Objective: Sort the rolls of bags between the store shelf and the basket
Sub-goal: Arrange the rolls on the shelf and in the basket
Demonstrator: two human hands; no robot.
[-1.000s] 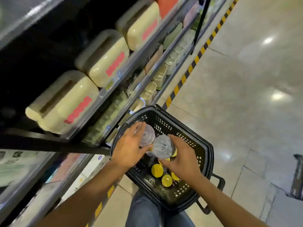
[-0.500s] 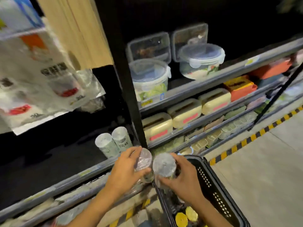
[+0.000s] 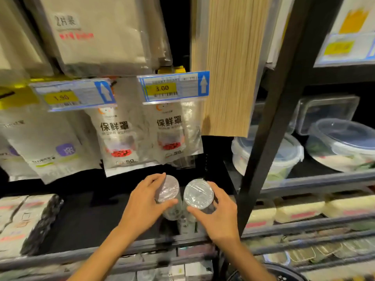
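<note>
- Rolls, 2 of them: L roll [image 3: 169, 191] & R roll [image 3: 198, 193]. Both are short cylinders in clear crinkly film w/ flat, round, shiny ends facing up. They sit side by side, nearly touching, above the black shelf [image 3: 85, 222] near its front.
- L hand [image 3: 142, 207] grips L roll from the left, thumb at the near side, fingers curled over the far rim.
- R hand [image 3: 221, 218] grips R roll from the right, thumb in front, fingers wrapped round the back.
- Front rail [image 3: 60, 257]: grey metal strip crossing below both wrists.
- Room: bare dark deck lies btw L hand & a stack of flat wrapped packs [image 3: 24, 220] at far left. R side is tight: a slanted black post [image 3: 269, 128] stands just beside R hand.
- Overhead: glossy hanging bags [image 3: 119, 138] w/ printed text, blue-yellow price tags [image 3: 174, 87] & a pale wood-grain panel [image 3: 227, 78].
- Past the post: clear round tubs [image 3: 343, 145] w/ clip lids.
- Hard to see: something pale below the rolls, too blurred to tell what. The basket [image 3: 284, 269] is only a dark curved rim, cut off at the bottom edge. Lower shelves are smeared.
</note>
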